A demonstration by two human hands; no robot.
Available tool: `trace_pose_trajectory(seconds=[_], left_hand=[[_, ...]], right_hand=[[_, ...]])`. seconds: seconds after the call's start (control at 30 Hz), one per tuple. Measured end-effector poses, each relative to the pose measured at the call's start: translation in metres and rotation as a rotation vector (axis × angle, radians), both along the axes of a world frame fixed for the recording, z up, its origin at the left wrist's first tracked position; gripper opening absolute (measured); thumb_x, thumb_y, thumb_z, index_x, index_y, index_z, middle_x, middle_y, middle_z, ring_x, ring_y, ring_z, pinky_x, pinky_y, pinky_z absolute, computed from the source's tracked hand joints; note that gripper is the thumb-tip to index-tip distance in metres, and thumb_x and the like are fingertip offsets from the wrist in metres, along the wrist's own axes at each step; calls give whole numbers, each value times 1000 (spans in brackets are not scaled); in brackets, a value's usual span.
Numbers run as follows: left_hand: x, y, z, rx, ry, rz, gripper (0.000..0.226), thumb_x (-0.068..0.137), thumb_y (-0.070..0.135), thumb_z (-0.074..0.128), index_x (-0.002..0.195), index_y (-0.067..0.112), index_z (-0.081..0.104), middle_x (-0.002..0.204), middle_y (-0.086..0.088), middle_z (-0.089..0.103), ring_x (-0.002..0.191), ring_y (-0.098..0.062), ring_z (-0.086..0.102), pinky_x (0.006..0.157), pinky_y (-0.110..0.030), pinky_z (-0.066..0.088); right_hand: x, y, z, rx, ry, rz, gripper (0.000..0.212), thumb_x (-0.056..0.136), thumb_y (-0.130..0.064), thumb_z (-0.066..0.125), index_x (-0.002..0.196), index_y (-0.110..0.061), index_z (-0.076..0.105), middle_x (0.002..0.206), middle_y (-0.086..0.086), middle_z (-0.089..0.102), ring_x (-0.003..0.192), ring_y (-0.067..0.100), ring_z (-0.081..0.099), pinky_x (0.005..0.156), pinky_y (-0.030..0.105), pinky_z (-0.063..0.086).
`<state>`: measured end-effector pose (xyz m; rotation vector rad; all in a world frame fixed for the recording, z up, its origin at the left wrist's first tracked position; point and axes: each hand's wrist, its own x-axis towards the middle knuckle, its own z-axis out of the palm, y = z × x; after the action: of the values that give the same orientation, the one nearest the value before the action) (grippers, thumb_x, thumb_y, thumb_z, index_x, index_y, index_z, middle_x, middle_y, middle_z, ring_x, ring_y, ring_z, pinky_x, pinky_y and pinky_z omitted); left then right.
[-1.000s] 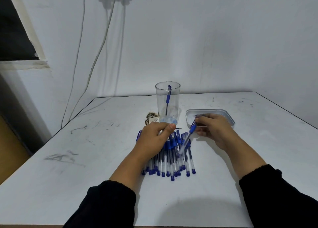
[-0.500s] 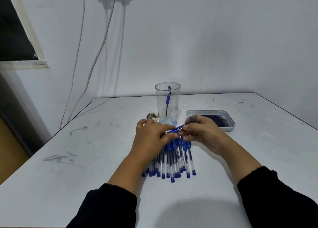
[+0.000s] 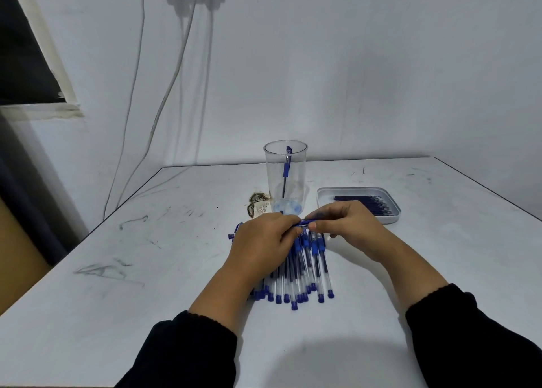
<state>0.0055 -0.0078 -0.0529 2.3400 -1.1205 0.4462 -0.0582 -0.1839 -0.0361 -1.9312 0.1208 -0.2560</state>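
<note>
A heap of several blue-capped clear pens [image 3: 305, 273] lies on the white table [image 3: 176, 270]. Just above the heap, my left hand [image 3: 264, 241] and my right hand [image 3: 349, 229] meet and pinch one blue pen [image 3: 305, 223] held level between their fingertips. Most of that pen is hidden inside the fingers. Behind the hands stands a clear plastic cup [image 3: 286, 176] with one blue pen upright in it. A white tray [image 3: 390, 216] holding several dark blue pen parts sits to the right of the cup.
A torn scrap of paper [image 3: 258, 203] lies left of the cup's base. Cables [image 3: 164, 100] hang down the wall at the back left. The table's left edge [image 3: 58, 270] drops off beside a dark window frame. The wall rises right behind the table.
My right hand came from the tray with a pen to meet the left hand over the heap. Both hands now hold that pen level between them.
</note>
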Motion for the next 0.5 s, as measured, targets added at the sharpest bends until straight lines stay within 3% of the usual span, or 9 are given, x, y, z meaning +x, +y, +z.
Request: trace_pose_trajectory(seconds=[0.17, 0.3, 0.5], left_hand=[[-2, 0, -1, -6, -35, 26, 22, 95, 38, 49, 106, 31, 66, 79, 5, 65, 74, -15, 58, 64, -35, 48], [-5, 0, 0, -23, -76, 43, 25, 94, 46, 48, 102, 35, 68, 73, 7, 64, 68, -11, 57, 56, -26, 40], [-4, -1, 1, 1, -121, 80, 30, 92, 56, 44, 106, 42, 66, 76, 8, 67, 70, -12, 60, 56, -25, 40]], right_hand=[[0, -2, 0, 14, -4, 18, 13, 78, -9, 76, 91, -12, 77, 82, 7, 75, 69, 2, 63, 59, 12, 45], [-1, -2, 1, 12, 3, 40, 14, 78, -10, 76, 91, -11, 77, 80, 3, 75, 69, 0, 64, 57, 10, 44], [-1, -4, 1, 15, -3, 29, 15, 77, -5, 75, 92, -8, 77, 76, 1, 74, 66, 0, 64, 58, 9, 44]])
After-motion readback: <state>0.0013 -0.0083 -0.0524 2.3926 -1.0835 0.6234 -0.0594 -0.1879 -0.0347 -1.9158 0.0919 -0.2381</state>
